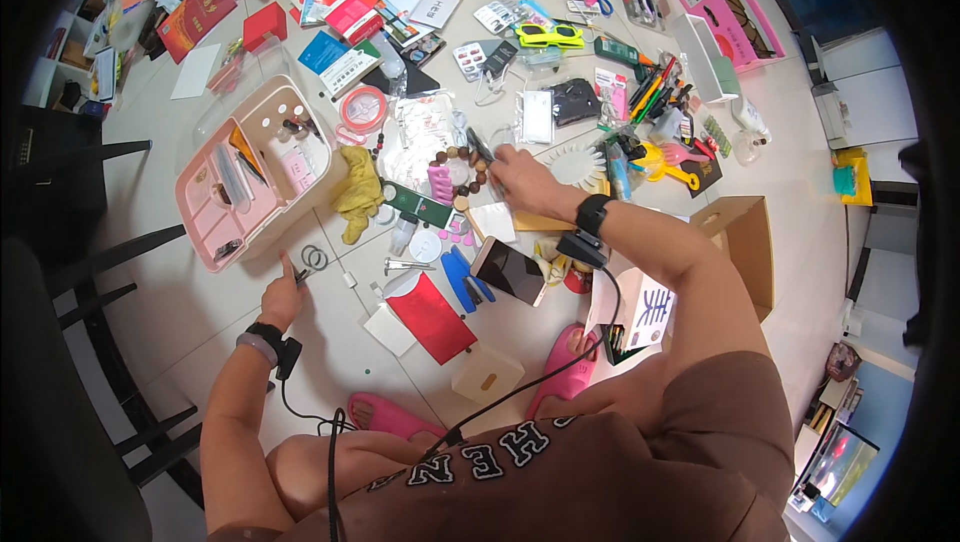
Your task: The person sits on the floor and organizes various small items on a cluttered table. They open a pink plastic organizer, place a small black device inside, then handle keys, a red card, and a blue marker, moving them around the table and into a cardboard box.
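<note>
My left hand is low over the floor tiles, in front of the pink and white plastic storage box. A small dark item shows at its fingers, next to some grey rings; whether the hand grips it is unclear. Out among the spread-out items, my right hand has its fingers closed on a dark, slim object whose kind I cannot make out. Just left of those fingers lies a wooden bead bracelet, with a pink ridged piece beside it. A yellow cloth lies against the box.
Nearer me lie a smartphone, a red envelope and a blue stapler. An open cardboard box stands right. Yellow-green sunglasses and a pink box are farther off. Black chair legs reach in from the left.
</note>
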The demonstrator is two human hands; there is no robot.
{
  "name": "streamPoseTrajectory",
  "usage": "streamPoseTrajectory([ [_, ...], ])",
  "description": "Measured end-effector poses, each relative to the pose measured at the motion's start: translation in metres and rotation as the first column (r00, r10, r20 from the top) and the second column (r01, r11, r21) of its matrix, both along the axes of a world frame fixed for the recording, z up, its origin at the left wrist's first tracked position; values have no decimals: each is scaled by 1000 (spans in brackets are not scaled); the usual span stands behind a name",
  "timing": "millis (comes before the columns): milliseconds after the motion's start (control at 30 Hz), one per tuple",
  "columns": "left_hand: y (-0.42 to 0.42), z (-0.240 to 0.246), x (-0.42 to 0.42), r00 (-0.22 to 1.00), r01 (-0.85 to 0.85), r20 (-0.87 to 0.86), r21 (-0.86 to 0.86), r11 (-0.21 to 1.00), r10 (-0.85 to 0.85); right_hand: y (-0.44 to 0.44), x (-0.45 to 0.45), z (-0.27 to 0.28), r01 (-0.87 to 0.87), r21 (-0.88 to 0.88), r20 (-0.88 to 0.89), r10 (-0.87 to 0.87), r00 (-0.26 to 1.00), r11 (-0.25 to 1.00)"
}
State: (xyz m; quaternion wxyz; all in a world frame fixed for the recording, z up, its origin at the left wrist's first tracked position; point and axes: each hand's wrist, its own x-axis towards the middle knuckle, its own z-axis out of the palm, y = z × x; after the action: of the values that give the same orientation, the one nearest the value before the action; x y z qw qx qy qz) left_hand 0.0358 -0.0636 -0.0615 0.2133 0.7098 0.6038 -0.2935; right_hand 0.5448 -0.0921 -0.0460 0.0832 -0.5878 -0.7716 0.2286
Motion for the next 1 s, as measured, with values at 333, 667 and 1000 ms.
streamPoseTrajectory([
  [333, 0, 2, 1, 1000, -7, -16, -2, 1000, 6, 10, 77, 51, -22, -794, 148, 228, 962, 607],
  [667, 2, -3, -3, 999, 2, -34, -11, 1000, -2, 131, 126, 6, 71, 50, 617, -87, 782, 996],
  [1000, -1, -1, -3, 1000, -7, 16, -16, 1000, 7, 69, 116, 42, -243, -202, 287, 294, 911, 949],
])
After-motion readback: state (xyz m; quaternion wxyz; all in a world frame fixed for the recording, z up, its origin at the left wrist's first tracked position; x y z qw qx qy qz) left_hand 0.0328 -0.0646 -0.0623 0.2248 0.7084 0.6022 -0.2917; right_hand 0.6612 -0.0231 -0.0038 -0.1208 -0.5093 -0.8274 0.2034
